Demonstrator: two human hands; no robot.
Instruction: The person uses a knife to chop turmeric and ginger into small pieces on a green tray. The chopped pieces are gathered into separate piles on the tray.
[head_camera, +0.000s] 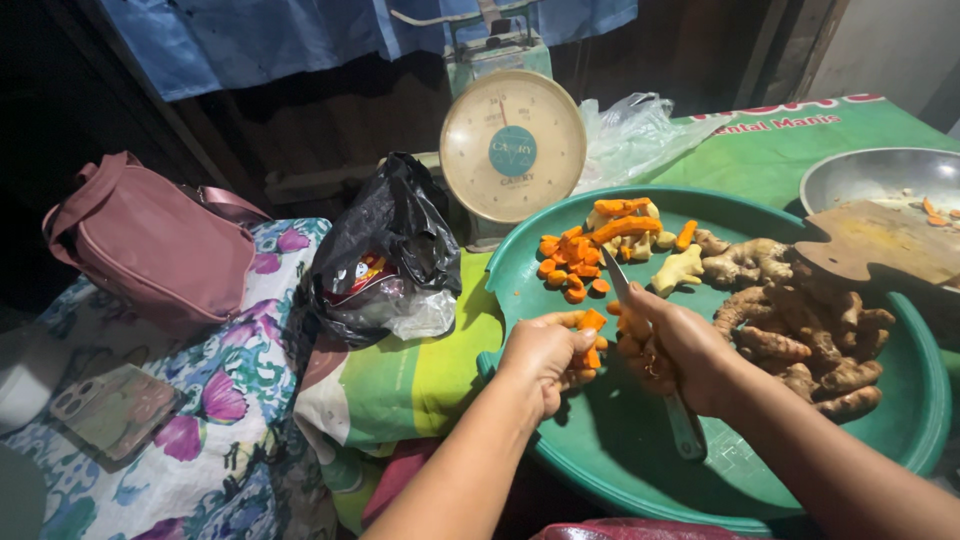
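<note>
big round green plastic tray (600, 460) sits on the counter, holding a heap of brown ginger-like roots (810, 330) at right and a small pile of cut orange slices (575, 265) toward the far rim, with a round-dial kitchen scale (512, 145) behind. right hand (680, 350) is clamped on a metal-handled knife (625, 290), blade pointing away and slightly left. left hand (540, 360) pinches a small orange root piece (590, 322) just left of the blade, almost touching it.

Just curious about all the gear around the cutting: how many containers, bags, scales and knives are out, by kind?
Trays: 1, green round tray
Metal bowls: 1
Bags: 3, pink handbag, black plastic bag, clear plastic bag
Dial scales: 1
Knives: 1
Total: 7
</note>
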